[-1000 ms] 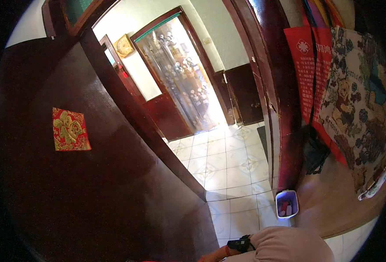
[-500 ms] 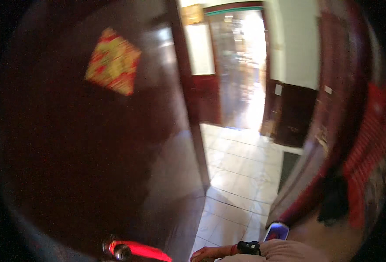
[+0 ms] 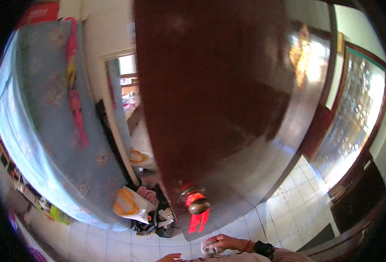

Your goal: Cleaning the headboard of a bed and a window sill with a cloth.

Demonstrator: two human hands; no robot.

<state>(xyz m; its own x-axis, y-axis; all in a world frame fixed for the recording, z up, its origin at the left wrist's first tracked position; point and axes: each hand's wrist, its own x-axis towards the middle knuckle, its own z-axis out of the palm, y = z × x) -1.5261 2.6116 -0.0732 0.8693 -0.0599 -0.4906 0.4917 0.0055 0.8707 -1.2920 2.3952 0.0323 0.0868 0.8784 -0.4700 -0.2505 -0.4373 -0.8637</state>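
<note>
The person stood close before a dark red-brown wooden door (image 3: 228, 100), which swung partly open so that its glossy face filled the middle of the view. A round brass knob (image 3: 198, 204) sat low on the door's edge, with a red tassel (image 3: 198, 220) hanging under it, seemingly as an ornament tied to the knob's neck. The right hand (image 3: 221, 243) was held low, just below the knob and apart from it, its fingers curled around a small pale crumpled thing (image 3: 209, 249), perhaps a cloth or a wad of paper; what it was could not be told. That hand's wrist carried a dark watch (image 3: 263, 249). Only the fingertips of the left hand (image 3: 170, 257) showed at the lower edge, touching nothing visible; whether it was spread or closed could not be told.

Left of the door a large blue mattress (image 3: 57, 131) leaned upright against the wall, likely stood there to keep the floor free. At its foot lay a white bag with orange handles (image 3: 129, 204) and a heap of clothes and small items (image 3: 155, 214), bunched into the corner between mattress and door. Beyond them a narrow doorway (image 3: 129, 100) opened onto another room. On the right, white floor tiles (image 3: 289, 214) ran toward a patterned glass door (image 3: 354, 118) bright with daylight
</note>
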